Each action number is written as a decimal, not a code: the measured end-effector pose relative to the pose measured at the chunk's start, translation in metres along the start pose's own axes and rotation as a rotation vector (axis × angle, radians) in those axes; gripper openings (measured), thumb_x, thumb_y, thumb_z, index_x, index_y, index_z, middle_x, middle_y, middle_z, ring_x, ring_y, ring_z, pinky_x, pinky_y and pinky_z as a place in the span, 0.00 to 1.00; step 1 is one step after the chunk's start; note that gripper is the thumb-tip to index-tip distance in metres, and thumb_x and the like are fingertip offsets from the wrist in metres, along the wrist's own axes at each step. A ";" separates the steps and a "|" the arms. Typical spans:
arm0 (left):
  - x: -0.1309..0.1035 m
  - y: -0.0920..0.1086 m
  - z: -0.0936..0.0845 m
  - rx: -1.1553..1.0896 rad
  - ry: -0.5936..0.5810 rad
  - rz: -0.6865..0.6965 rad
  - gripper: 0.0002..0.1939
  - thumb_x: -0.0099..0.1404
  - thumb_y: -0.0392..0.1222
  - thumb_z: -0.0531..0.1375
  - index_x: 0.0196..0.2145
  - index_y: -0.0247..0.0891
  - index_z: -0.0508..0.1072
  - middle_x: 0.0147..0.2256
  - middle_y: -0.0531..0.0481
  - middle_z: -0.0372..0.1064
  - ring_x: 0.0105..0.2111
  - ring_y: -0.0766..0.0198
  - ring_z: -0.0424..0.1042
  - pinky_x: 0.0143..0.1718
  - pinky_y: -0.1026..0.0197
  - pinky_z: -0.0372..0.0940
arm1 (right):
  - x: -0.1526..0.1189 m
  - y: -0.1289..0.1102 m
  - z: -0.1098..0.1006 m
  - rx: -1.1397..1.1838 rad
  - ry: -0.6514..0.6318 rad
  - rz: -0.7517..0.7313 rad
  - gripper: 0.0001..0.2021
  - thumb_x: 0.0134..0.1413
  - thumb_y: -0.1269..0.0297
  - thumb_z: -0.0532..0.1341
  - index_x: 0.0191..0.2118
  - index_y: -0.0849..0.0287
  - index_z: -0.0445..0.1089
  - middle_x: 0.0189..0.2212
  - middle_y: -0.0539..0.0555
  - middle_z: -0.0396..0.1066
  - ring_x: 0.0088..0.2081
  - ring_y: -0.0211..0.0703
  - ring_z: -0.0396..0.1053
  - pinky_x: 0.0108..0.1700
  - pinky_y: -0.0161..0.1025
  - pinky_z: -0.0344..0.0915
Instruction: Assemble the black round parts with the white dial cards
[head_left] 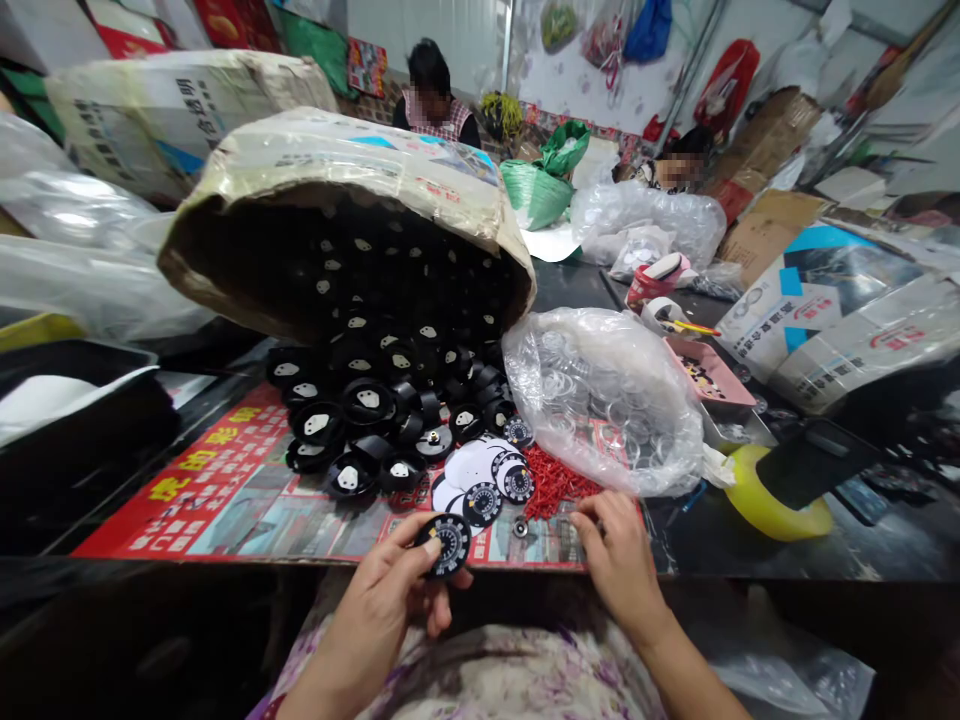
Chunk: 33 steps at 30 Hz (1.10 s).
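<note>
Tabletop; round black gauge dial (pixel 451 545)

dial disc (pixel 451 543): black plastic, matt, with fine white printed markings, pinched in the left hand (pixel 382 600)
black shells (pixel 367 400): moulded plastic, faintly glossy, with pale inserts
sack (pixel 360 170): woven plastic, coarse, printed, dull sheen
clear bag (pixel 607 395): thin crinkled plastic film, glossy, holding transparent plastic rings
red bits (pixel 555 482): small plastic pieces, bright, slightly shiny, just beside the right hand (pixel 619 555)
poster (pixel 217 490): printed paper, smooth, glossy
table (pixel 697 545): dark, smooth, reflective top
tape roll (pixel 765 505): yellow, glossy
boxes (pixel 817 290): printed cardboard, matt
green bag (pixel 536 190): woven plastic, ribbed
</note>
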<state>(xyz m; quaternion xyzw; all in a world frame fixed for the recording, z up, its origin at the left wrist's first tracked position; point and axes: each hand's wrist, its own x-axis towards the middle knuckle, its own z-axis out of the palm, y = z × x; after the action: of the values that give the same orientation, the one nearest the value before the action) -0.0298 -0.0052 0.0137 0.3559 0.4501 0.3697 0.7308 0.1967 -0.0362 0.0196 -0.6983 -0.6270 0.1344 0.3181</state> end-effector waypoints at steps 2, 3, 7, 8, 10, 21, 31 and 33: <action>0.002 -0.002 0.000 -0.032 0.024 -0.005 0.18 0.59 0.46 0.58 0.46 0.37 0.62 0.24 0.48 0.74 0.13 0.68 0.65 0.14 0.68 0.58 | 0.002 0.016 0.003 -0.220 0.040 0.002 0.06 0.57 0.66 0.56 0.29 0.59 0.65 0.30 0.55 0.66 0.37 0.49 0.61 0.41 0.46 0.56; 0.002 -0.003 0.000 -0.038 0.026 -0.015 0.19 0.59 0.46 0.58 0.46 0.36 0.62 0.23 0.48 0.74 0.13 0.69 0.65 0.14 0.69 0.58 | 0.003 0.021 0.005 -0.302 0.042 -0.003 0.06 0.57 0.68 0.56 0.30 0.59 0.65 0.30 0.56 0.66 0.37 0.50 0.60 0.41 0.46 0.55; 0.000 -0.005 -0.001 -0.055 0.045 -0.031 0.18 0.59 0.44 0.58 0.46 0.35 0.63 0.22 0.48 0.74 0.12 0.69 0.64 0.12 0.70 0.57 | 0.006 0.020 0.005 -0.378 0.050 -0.039 0.09 0.56 0.74 0.51 0.27 0.58 0.62 0.28 0.56 0.64 0.35 0.49 0.59 0.39 0.45 0.54; 0.000 -0.004 -0.001 -0.072 0.052 -0.028 0.17 0.59 0.44 0.58 0.46 0.35 0.63 0.22 0.48 0.74 0.12 0.70 0.64 0.12 0.70 0.57 | 0.006 0.015 0.003 -0.308 0.049 -0.038 0.09 0.56 0.74 0.51 0.26 0.58 0.61 0.28 0.55 0.63 0.35 0.48 0.59 0.38 0.44 0.54; 0.001 -0.002 0.000 -0.135 0.046 -0.027 0.16 0.59 0.43 0.58 0.44 0.37 0.64 0.23 0.49 0.74 0.12 0.69 0.64 0.12 0.70 0.58 | 0.005 0.003 0.001 -0.057 0.005 -0.003 0.09 0.57 0.71 0.51 0.26 0.58 0.60 0.27 0.53 0.62 0.33 0.46 0.59 0.37 0.42 0.55; 0.013 0.002 0.019 -0.504 -0.091 -0.080 0.09 0.61 0.40 0.54 0.27 0.33 0.68 0.18 0.48 0.71 0.16 0.65 0.70 0.19 0.63 0.68 | -0.008 -0.068 0.048 1.330 -0.503 0.447 0.14 0.46 0.57 0.65 0.32 0.61 0.64 0.25 0.49 0.67 0.23 0.33 0.60 0.23 0.30 0.54; 0.012 0.003 0.025 -0.232 0.025 0.017 0.22 0.56 0.37 0.61 0.47 0.37 0.62 0.23 0.54 0.71 0.17 0.66 0.71 0.11 0.71 0.61 | 0.004 -0.058 0.027 0.481 -0.101 -0.090 0.05 0.55 0.69 0.57 0.29 0.59 0.67 0.32 0.53 0.66 0.35 0.41 0.64 0.38 0.38 0.61; 0.010 0.001 0.026 -0.221 -0.021 0.015 0.23 0.56 0.37 0.61 0.49 0.37 0.61 0.24 0.54 0.71 0.17 0.66 0.71 0.12 0.70 0.62 | 0.007 -0.059 0.029 0.373 -0.106 -0.212 0.06 0.56 0.73 0.55 0.32 0.59 0.68 0.39 0.56 0.65 0.43 0.44 0.64 0.44 0.42 0.62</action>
<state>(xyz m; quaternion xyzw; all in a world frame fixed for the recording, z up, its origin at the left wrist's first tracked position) -0.0029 -0.0005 0.0195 0.2802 0.3962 0.4187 0.7676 0.1341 -0.0207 0.0349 -0.5495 -0.6771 0.2502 0.4207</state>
